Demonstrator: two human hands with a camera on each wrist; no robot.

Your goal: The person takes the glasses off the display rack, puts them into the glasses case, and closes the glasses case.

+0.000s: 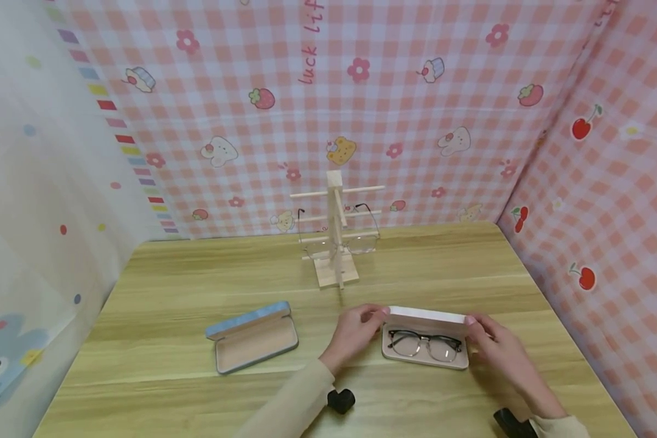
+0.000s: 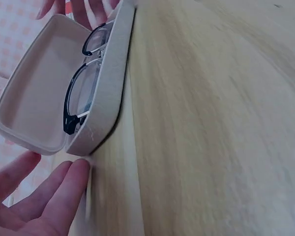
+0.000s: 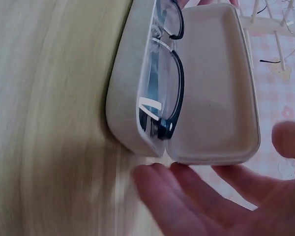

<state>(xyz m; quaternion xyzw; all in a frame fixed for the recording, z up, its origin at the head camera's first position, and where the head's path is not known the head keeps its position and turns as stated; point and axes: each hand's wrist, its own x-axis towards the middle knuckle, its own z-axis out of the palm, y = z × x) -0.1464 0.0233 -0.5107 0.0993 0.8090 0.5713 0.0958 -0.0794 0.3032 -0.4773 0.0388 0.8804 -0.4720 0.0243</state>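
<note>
A pale eyeglass case [image 1: 426,363] stands with its lid [image 1: 427,314] raised, and black-rimmed eyeglasses [image 1: 428,345] lie inside it. My left hand [image 1: 356,331] is at the left end of the lid, its fingertips close against the case's end in the left wrist view. At the opposite end, my right hand [image 1: 498,353] has its fingertips by the lid's corner. The right wrist view shows these fingers [image 3: 187,194] fairly straight, with the thumb apart from the lid. Whether the fingertips press on the lid is hard to tell.
To the left, a blue eyeglass case [image 1: 257,347] lies with its lid up. Behind stands a wooden eyeglass rack [image 1: 335,231] carrying thin-framed eyeglasses [image 1: 361,244]. Patterned cloth walls [image 1: 252,140] border the wooden table [image 1: 170,292] at the back and sides.
</note>
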